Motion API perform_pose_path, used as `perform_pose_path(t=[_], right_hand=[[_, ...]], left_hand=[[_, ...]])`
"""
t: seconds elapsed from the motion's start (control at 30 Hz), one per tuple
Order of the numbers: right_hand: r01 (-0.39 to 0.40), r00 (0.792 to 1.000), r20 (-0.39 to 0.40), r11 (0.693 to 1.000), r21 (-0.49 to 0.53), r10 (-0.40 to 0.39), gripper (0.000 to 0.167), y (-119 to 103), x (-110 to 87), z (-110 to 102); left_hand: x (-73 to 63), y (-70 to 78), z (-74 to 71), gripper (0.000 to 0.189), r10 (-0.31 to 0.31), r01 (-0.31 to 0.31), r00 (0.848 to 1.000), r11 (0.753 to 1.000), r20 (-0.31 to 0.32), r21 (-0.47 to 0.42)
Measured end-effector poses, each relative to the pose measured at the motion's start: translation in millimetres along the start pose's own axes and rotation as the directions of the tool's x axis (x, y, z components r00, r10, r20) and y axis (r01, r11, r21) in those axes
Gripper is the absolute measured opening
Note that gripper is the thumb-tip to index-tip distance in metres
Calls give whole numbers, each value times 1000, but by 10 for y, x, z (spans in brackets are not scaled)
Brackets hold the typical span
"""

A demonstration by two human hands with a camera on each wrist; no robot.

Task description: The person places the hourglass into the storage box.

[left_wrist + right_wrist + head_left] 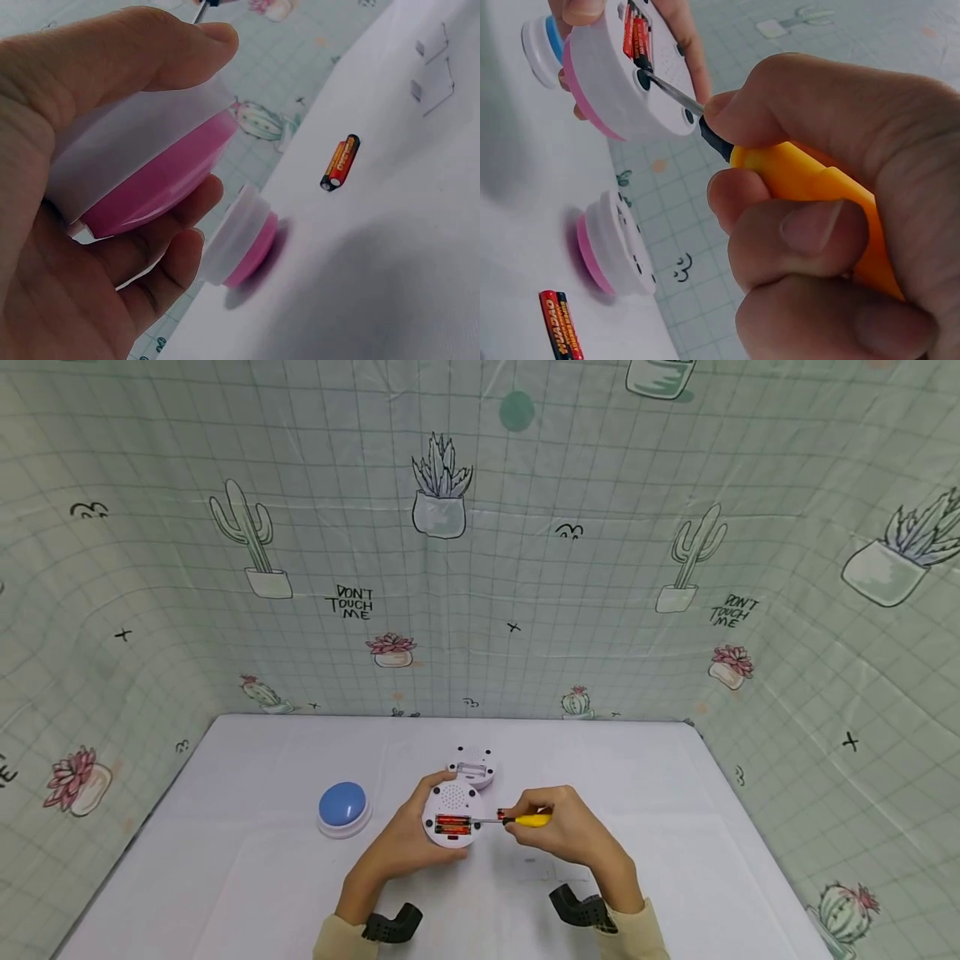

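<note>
My left hand [416,831] grips a round white-and-pink button device [150,150] bottom side up, raised off the table in the left wrist view. Red-and-black batteries [637,37] lie side by side in its open battery compartment, and small holes and dark feet dot its base. Pinched in my right hand [558,822] is a screwdriver with a yellow handle [802,180]. Its metal shaft [675,94] reaches to the end of the batteries at the compartment edge; whether the tip touches them I cannot tell.
Behind the held device, a second white-and-pink button device [474,768] lies base up on the white table [637,768]. Loose batteries [341,163] lie together beside it. To the left stands a blue-topped button device [342,804]. Patterned cloth [465,568] hangs around the table.
</note>
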State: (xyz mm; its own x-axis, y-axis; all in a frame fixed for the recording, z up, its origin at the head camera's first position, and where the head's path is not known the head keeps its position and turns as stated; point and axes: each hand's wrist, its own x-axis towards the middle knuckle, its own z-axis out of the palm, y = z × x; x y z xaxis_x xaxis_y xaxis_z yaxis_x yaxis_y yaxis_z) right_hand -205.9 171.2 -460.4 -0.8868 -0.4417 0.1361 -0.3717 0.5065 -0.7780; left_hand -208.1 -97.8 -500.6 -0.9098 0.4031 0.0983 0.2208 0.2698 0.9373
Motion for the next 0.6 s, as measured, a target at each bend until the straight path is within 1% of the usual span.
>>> perform_pose_path(t=[0.13,0.23,0.3,0.4,0.6], right_hand=[[-2,1000,2,1000,15,2,7,13,-1,4],[-1,1000,0,1000,24,1,3,20,-4,4],[2,1000,-4,999,32,-2,4,26,-7,1],[14,1000,-10,999,42,-14,7,26,-13,-9],[18,1000,-12,998,53,-17,6,28,-11,-21]], left_hand=[[-2,-8,-7,107,5,-5,1000,1000,8,-7],[-5,-15,-19,108,12,-12,1000,1000,20,-27],[-8,-19,-26,108,15,-14,1000,999,23,-38],[-10,-14,-26,108,15,-14,1000,999,18,-39],[-5,6,-32,109,17,-17,1000,999,13,-35]])
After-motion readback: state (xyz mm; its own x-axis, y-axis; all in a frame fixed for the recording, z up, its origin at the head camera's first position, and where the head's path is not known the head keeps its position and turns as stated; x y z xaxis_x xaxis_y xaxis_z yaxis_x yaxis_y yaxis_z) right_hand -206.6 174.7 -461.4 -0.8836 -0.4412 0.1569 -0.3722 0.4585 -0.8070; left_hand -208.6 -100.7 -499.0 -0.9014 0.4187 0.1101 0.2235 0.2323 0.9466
